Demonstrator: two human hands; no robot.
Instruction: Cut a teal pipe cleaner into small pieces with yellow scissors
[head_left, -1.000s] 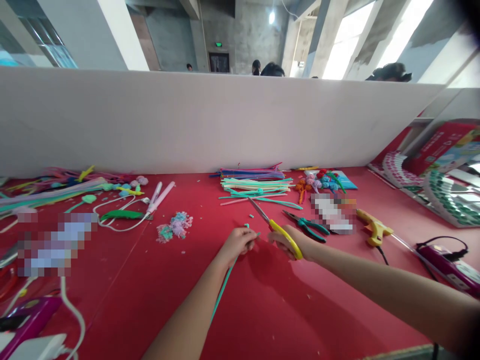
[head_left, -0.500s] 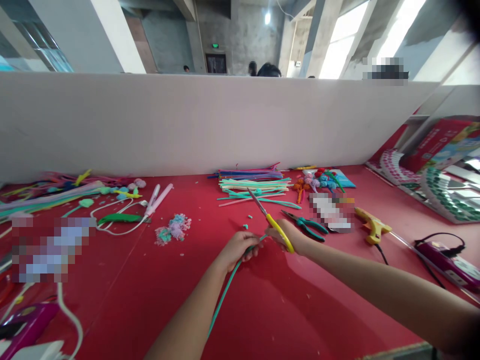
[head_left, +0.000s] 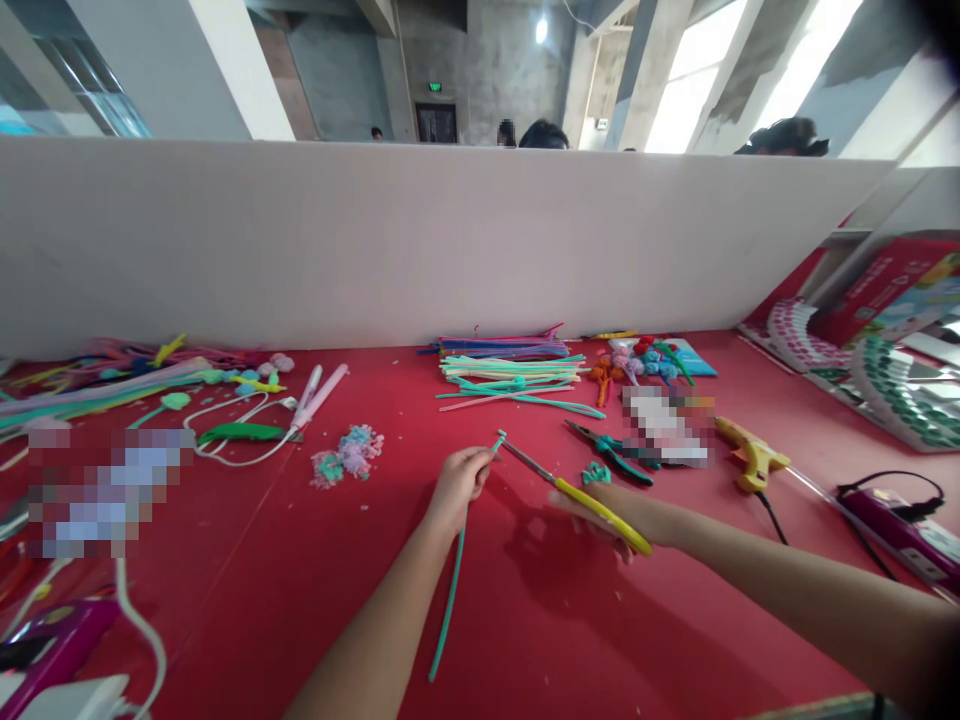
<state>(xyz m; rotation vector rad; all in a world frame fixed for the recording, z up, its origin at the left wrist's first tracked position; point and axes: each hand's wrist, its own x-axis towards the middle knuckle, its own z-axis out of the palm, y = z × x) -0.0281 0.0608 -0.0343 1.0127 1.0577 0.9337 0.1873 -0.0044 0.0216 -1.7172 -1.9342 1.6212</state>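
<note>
My left hand [head_left: 459,487] pinches a mint-green pipe cleaner [head_left: 448,605] close to its upper end. The long tail of the stem hangs down toward me. In my right hand [head_left: 611,515] are scissors with yellow handles [head_left: 604,515]. Their blades point to the upper left, and the tips are at the short end of the stem above my left fingers. Whether the blades touch it is too small to tell. Beside my right hand lies a little heap of short green pieces [head_left: 596,472], partly covered by the hand.
Bundled pipe cleaners [head_left: 514,370] lie by the white partition [head_left: 420,250]. Pliers [head_left: 619,455] and a yellow glue gun [head_left: 754,455] are to the right. Fluffy pastel clippings [head_left: 349,455], a pink corded tool [head_left: 321,395] and more stems [head_left: 112,385] lie left on the red table [head_left: 300,600].
My right hand with the scissors has shifted right and toward me, uncovering the heap of green pieces. My left hand has moved slightly left and up, and the stem's lower end now shows.
</note>
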